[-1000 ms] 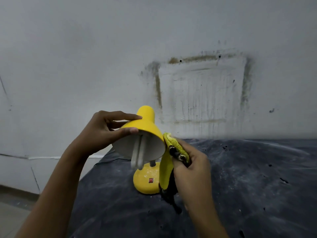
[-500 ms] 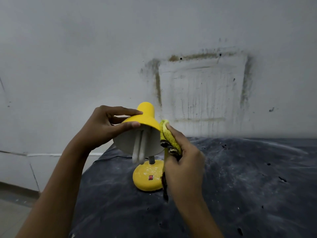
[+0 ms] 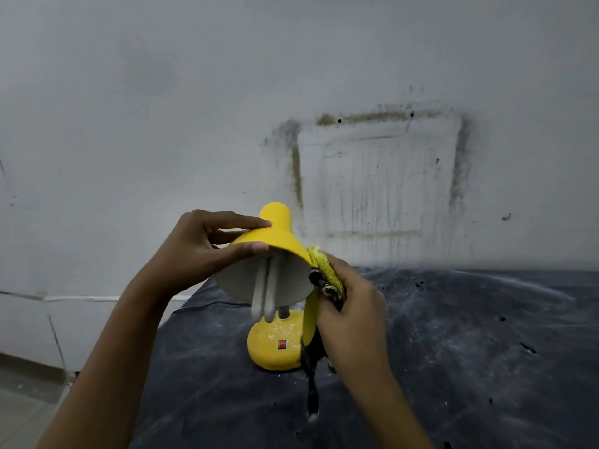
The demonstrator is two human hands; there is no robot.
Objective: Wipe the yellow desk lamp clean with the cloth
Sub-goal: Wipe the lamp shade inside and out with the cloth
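Standing near the left end of the dark, dust-streaked tabletop (image 3: 470, 351), the yellow desk lamp (image 3: 278, 236) had its shade (image 3: 285, 244) tilted so that the white inside and the opening faced the camera. The left hand (image 3: 201, 251) gripped the shade from the left side, with the forefinger laid along the yellow top and the thumb pressed at the near rim. The right hand (image 3: 353, 315) was closed round a yellow and black cloth (image 3: 325, 275), which it held against the right edge of the shade. A dark end of the cloth hung down below the hand and reached the tabletop just beside the lamp's base (image 3: 272, 354).

A white tube bulb (image 3: 265, 296) stuck out of the shade and pointed down toward the base. The round yellow base was flecked with pale dust and carried a small red switch (image 3: 282, 344) on its top. Behind the tabletop rose a grey-white wall (image 3: 129, 108) with a brownish stain (image 3: 382, 176) in the outline of a rectangle, up and to the right of the lamp.
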